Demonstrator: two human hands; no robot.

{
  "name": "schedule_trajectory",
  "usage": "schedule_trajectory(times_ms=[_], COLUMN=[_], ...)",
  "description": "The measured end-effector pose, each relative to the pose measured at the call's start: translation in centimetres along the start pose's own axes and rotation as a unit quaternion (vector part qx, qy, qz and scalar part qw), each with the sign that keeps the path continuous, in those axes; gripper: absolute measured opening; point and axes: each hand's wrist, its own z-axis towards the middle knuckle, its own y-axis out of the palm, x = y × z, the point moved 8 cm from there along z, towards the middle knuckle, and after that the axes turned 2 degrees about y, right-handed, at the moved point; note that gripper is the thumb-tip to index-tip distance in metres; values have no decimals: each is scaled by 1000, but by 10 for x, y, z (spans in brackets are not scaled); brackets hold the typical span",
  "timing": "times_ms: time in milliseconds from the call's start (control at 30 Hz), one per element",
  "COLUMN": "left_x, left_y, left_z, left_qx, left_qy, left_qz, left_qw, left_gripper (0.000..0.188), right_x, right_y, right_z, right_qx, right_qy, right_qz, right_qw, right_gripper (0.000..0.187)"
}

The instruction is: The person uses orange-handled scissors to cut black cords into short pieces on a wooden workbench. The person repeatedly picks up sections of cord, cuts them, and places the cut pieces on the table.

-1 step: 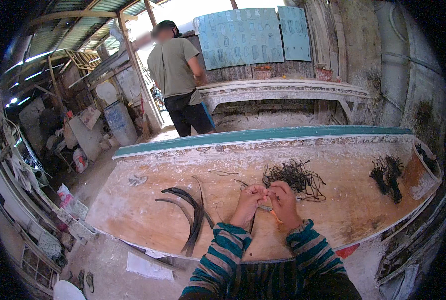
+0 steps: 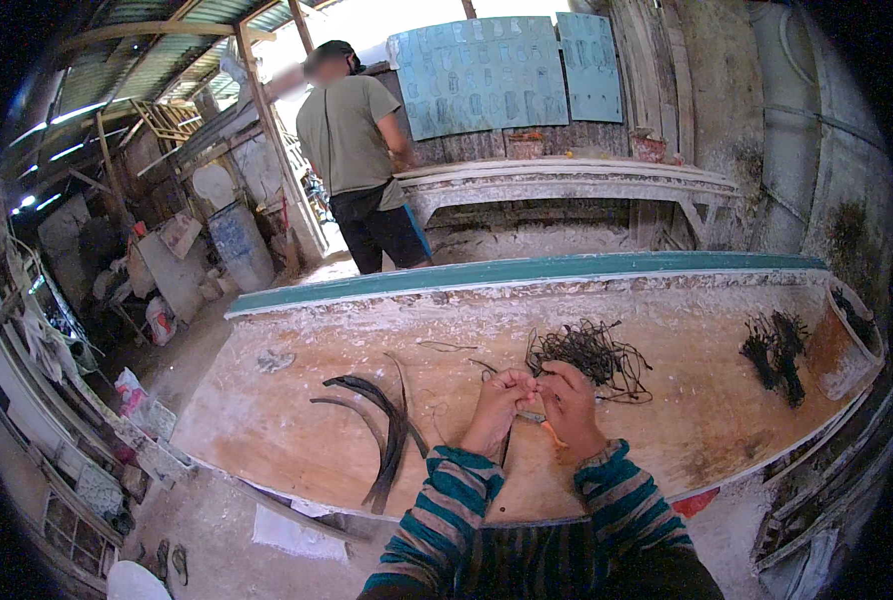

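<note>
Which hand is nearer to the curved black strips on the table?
Left. The left hand is right of the curved black strips, across a gap; the right hand is farther right.

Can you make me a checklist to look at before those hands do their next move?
1. Left hand and right hand close together: ok.
2. Something pinched between their fingertips: cannot tell, too small.
3. Black cord pile untangled: not ok, it's a jumble.
4. Curved black strips apart from both hands: ok, lying to the left.
5. Orange object fully visible: not ok, partly hidden by the right hand.
</note>
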Motion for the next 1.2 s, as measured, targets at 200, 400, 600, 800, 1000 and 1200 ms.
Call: schedule_trajectory(times_ms=[200,400,600,800,1000,1200], left_x=[9,21,24,25,20,29], left_y=[4,16,14,9,5,16], left_z=[4,-5,-4,2,6,-2], left_qx=[-45,-44,-34,-23,-24,-31], left_qy=[4,17,41,107,174,289], left_qz=[38,55,67,154,202,346], left_qw=[998,997,996,982,963,892], left_gripper=[8,15,14,8,5,10], right_x=[19,27,24,28,26,48], right_y=[20,19,15,18,17,33], right_z=[-3,-4,-4,-7,-5,-18], right_qx=[-60,-51,-20,-12,-14,-6], right_qy=[120,125,104,138,177,326], right_qz=[174,176,141,172,179,324], right_qw=[976,975,984,975,968,888], right_gripper=[4,13,5,6,8,6])
